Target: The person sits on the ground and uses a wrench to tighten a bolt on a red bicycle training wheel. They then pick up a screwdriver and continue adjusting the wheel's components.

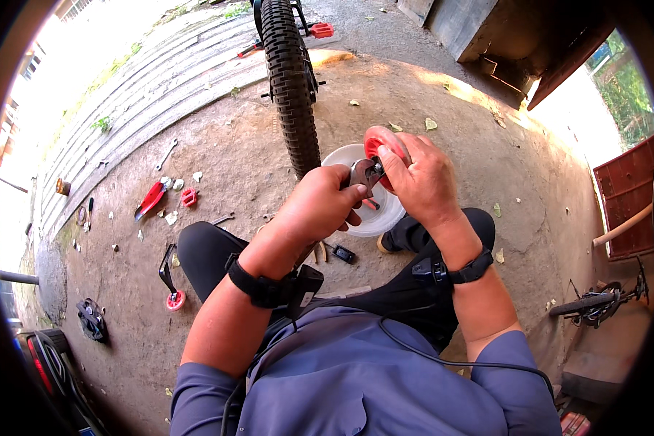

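In front of my chest, my left hand is closed around an adjustable wrench, its jaws at the hub bolt of a small red wheel. My right hand grips that red wheel, thumb pressed near its hub. Both hands are above a whitish plastic tub with a red-handled item inside. Beyond them stands a knobby bicycle tyre. A similar small wheel with a black bracket lies on the ground beyond my left knee.
A combination spanner, a red-and-black curved part and a red pedal lie at left. A small black box sits between my legs. Another bicycle wheel is at far right. A cable crosses my lap.
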A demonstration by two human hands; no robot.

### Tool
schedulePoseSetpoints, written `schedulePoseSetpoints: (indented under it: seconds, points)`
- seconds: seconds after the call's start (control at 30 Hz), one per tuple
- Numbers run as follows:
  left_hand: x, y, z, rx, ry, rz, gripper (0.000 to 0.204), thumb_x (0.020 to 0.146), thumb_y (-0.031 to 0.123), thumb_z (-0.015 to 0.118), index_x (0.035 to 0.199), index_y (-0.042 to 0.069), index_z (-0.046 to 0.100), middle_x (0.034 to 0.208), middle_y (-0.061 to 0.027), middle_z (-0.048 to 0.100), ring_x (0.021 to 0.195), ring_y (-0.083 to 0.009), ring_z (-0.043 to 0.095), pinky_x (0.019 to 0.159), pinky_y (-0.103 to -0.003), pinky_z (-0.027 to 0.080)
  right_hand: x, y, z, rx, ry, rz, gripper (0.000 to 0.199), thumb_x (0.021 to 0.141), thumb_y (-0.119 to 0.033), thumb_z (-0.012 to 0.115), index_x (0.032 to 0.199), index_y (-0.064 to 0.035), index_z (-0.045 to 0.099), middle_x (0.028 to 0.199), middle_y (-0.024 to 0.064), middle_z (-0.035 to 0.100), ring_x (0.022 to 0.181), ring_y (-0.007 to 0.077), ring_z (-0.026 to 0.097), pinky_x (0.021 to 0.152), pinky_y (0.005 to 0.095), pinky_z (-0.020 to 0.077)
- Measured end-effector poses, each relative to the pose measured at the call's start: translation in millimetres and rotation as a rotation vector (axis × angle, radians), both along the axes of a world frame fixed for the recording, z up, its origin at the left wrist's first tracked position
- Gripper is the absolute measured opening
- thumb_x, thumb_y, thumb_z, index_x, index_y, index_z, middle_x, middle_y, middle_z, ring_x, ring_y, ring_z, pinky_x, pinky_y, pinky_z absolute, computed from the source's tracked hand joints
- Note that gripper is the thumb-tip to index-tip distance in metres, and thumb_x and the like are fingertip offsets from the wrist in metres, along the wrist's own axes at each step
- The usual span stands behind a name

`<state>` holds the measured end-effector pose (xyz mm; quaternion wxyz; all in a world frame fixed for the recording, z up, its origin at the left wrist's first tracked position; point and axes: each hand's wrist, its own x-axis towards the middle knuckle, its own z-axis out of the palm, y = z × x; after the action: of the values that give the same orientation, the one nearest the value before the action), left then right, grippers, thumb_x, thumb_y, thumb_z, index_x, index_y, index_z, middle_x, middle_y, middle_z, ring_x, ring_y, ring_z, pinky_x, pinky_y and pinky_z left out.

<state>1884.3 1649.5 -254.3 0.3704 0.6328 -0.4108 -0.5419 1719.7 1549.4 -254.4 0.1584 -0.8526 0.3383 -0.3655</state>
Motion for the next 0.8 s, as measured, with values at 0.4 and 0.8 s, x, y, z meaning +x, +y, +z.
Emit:
schedulePoseSetpoints:
  seconds: [0.4,0.8]
  points:
    - [-0.7,-1.1,-0.5,-0.071,-0.173,0.016,0.025,0.1,0.02,0.066,0.1,-0.004,0.065,0.076,-0.0132,0.071,0.065,-0.0204,0.073,0.057,-0.037,0.054,0.8,-3.7,0.6,0.035,-0.03,0.003,0.022,0.095,-0.029,0.066,0.097,-0.0076,0.071,0.087,0.0158,0.069,0.083,0.0365,0.067,0.072,0.0463,0.0535]
    - [-5.9,3.3,-4.3,-0.281,-0.572,0.005,0.019,0.095,0.016,0.069,0.095,-0.002,0.064,0.077,-0.0215,0.068,0.069,-0.0361,0.068,0.065,-0.046,0.052,-1.0,-7.6,-1.6,0.034,-0.004,0.01,0.024,0.096,-0.03,0.065,0.095,-0.0059,0.07,0.088,0.017,0.07,0.085,0.0385,0.067,0.075,0.0483,0.0534]
